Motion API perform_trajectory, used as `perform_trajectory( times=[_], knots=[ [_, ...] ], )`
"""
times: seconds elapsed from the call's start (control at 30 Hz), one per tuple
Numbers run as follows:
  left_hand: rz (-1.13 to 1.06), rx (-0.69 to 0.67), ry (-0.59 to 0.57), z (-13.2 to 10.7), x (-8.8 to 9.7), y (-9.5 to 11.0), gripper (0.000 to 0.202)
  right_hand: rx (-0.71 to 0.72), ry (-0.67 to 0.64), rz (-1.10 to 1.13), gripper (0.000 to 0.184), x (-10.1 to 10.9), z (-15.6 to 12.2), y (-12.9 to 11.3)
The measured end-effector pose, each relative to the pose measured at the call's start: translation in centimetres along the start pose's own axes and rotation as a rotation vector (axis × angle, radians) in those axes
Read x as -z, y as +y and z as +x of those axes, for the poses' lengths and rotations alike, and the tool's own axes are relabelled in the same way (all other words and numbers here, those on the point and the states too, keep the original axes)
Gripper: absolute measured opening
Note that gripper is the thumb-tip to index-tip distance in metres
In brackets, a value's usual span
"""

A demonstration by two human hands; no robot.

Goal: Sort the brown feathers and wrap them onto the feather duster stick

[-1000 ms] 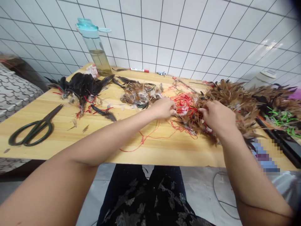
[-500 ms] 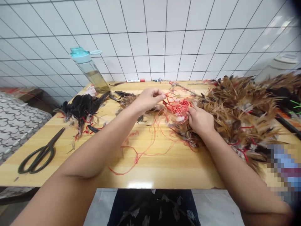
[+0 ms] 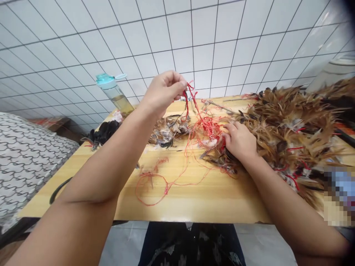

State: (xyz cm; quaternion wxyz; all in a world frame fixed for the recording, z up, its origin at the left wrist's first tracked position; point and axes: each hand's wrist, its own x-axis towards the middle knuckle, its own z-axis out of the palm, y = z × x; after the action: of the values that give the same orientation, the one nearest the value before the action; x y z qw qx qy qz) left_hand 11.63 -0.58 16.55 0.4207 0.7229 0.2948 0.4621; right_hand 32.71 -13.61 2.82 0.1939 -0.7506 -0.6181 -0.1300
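Above the table my left hand (image 3: 168, 90) is closed in a pinch on strands of red string (image 3: 195, 101), which hang down from its fingertips. Below lies a tangled heap of red string (image 3: 210, 126). At the heap's right edge rests my right hand (image 3: 240, 141), fingers apart, its thumb touching the tangle next to some brown feathers. What lies under its palm is hidden. Thin loops of loose red thread (image 3: 166, 186) trail across the wood toward me. A big pile of brown feathers (image 3: 294, 122), some tied with red string, spreads beyond my right hand.
Left of centre are a small feather bunch (image 3: 166, 133) and black feathers (image 3: 107, 131), partly behind my left forearm. A clear bottle (image 3: 120, 99) with a turquoise lid stands at the back left. Scissors' handle (image 3: 57, 190) shows beside the forearm. A tiled wall (image 3: 180, 33) backs the table.
My left hand has risen up and to the left, lifting red strands out of the tangle. My right hand has stayed by the heap, its fingers looser. The view has shifted and tilted slightly.
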Motion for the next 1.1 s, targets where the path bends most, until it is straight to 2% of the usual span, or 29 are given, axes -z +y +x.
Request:
perform_trajectory(
  times=[0.07, 0.17, 0.23, 0.3, 0.37, 0.47, 0.63, 0.83, 1.0, 1.1],
  knots=[
    [0.022, -0.009, -0.061, -0.2, -0.4, 0.6, 0.012, -0.001, 0.043, 0.186, 0.038, 0.0, 0.4, -0.3],
    [0.013, -0.02, -0.188, -0.6, -1.1, 1.6, 0.01, 0.045, 0.107, 0.393, 0.042, 0.2, 1.7, -2.1],
    [-0.015, -0.016, -0.254, -0.8, -1.4, 2.5, 0.009, 0.108, 0.143, 0.456, 0.035, 0.5, 2.8, -3.7],
    [-0.032, -0.016, -0.27, -1.0, -1.4, 3.4, 0.009, 0.147, 0.139, 0.477, 0.023, 0.8, 4.1, -4.9],
    [-0.018, -0.019, -0.229, -1.0, -0.8, 4.1, 0.01, 0.117, 0.086, 0.494, 0.021, 0.9, 5.2, -5.2],
    [0.041, -0.045, -0.091, -0.7, 1.1, 4.3, 0.01, 0.02, -0.029, 0.542, 0.025, 0.6, 6.4, -4.1],
    [0.124, -0.086, 0.117, 0.0, 5.4, 3.4, 0.013, -0.104, -0.043, 0.429, 0.024, 0.2, 6.8, -0.9],
    [0.139, -0.132, 0.208, -0.2, 9.0, 3.6, 0.015, -0.239, -0.143, 0.117, 0.03, 0.3, 6.8, 1.2],
    [0.14, -0.174, 0.34, -0.3, 11.8, 4.6, 0.017, -0.472, -0.272, 0.003, 0.036, -0.4, 7.1, 3.4],
    [0.147, -0.186, 0.382, -0.7, 13.0, 4.9, 0.019, -0.495, -0.287, -0.004, 0.039, -0.4, 7.1, 5.1]
  ],
)
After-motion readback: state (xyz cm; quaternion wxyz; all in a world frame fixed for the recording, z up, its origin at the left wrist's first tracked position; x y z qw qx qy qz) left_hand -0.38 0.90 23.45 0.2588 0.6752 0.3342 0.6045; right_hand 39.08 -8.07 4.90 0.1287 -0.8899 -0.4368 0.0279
